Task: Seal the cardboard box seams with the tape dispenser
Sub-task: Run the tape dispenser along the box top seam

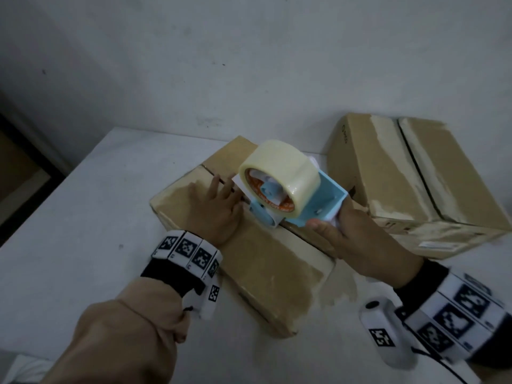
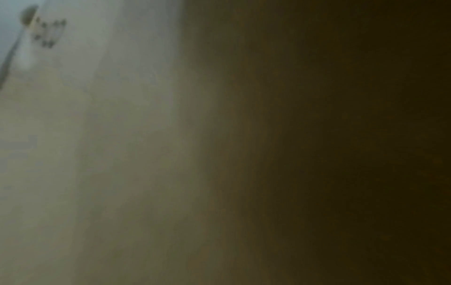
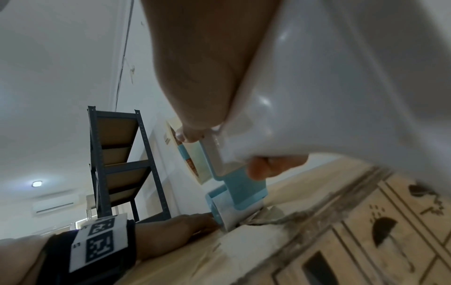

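Note:
A flat cardboard box (image 1: 266, 261) lies on the white table (image 1: 69, 217), its centre seam running from far left to near right. My left hand (image 1: 214, 207) lies flat on the box's left flap, fingers straight, beside the seam. My right hand (image 1: 352, 234) grips the white handle of a blue tape dispenser (image 1: 313, 206) with a clear tape roll (image 1: 279, 170). The dispenser's roller end (image 3: 224, 217) touches the seam close to the left hand (image 3: 175, 229). The left wrist view is dark and blurred.
A second, larger cardboard box (image 1: 415, 184) stands at the right, just behind my right hand, with worn tape marks on top. The wall rises behind the table. A dark metal shelf rack (image 3: 122, 164) shows in the right wrist view.

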`<state>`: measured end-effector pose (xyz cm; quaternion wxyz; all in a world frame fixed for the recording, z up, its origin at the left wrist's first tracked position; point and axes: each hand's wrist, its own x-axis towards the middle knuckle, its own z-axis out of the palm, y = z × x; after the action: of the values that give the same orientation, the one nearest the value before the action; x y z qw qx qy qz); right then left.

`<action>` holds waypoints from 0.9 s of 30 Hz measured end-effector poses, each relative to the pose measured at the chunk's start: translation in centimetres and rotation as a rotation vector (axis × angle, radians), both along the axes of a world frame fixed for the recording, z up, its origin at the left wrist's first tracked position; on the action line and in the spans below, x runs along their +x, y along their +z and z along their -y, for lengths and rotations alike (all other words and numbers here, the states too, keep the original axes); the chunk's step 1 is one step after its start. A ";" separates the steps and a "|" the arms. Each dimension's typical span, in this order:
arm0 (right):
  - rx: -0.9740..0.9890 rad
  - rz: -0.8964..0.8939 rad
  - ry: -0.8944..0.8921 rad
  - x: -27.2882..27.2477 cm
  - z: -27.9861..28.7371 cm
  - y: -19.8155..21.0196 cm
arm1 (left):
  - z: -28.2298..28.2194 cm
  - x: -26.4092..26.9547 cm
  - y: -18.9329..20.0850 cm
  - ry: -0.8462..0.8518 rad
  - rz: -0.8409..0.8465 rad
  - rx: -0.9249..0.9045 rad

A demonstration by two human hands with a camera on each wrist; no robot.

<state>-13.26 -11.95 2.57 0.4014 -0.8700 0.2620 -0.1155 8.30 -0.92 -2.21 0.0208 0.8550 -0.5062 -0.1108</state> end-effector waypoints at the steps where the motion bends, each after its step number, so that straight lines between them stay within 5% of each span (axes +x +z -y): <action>1: -0.008 -0.008 0.003 0.0 0.0 0.0 | -0.1 0.1 0.2 0.017 -0.018 0.001; 10: -0.047 -0.034 0.019 -1.8 -0.3 0.8 | -0.3 0.3 -0.1 0.056 0.042 0.004; 27: -0.066 -0.088 -0.114 -15.1 -1.5 0.9 | 0.1 0.4 -0.2 0.123 0.029 -0.034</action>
<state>-28.32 -10.40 3.48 0.3533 -0.8707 0.3244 -0.1086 8.75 -1.06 -2.42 0.0348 0.8855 -0.4548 -0.0885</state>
